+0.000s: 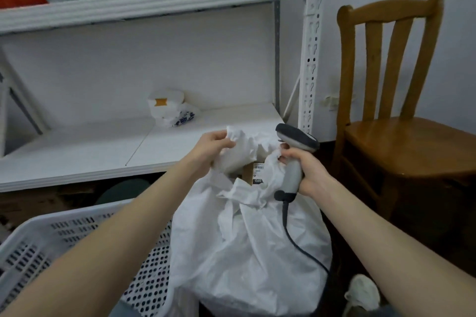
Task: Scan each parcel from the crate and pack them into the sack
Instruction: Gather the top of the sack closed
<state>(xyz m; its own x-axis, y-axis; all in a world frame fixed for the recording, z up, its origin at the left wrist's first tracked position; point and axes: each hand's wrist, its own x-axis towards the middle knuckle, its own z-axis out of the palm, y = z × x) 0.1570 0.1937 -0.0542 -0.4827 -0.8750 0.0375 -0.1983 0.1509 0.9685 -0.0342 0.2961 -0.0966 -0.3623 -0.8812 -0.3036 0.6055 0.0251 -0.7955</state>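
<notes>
One parcel (253,174) shows: a brown cardboard box with a white barcode label and a black patch reading 060. It lies inside the mouth of the sack, mostly hidden by folds of fabric. The sack (247,252) is white, woven and crumpled. It stands on the floor in the middle, near the person, with its mouth pulled open.

The left hand (215,147) grips the far left edge of the sack's rim, fingers curled round a bunch of fabric. The right hand (307,170) is wrapped round the pale grey handle of the scanner (296,137), whose dark head points left over the opening. Its fingertips also meet the right edge of the rim, though I cannot tell whether they pinch it. A dark cable (291,237) runs from the handle's base down the sack's right side.

At the near left a white perforated plastic crate (77,229) stands just beside the sack. The left forearm crosses over it and hides most of its inside, so its contents cannot be told.

Farther off, a white metal shelf (77,147) carries a crumpled white packet (167,108) with an orange patch. A wooden chair (394,136) stands at the right, and a pale shoe (363,288) shows at the near right.
</notes>
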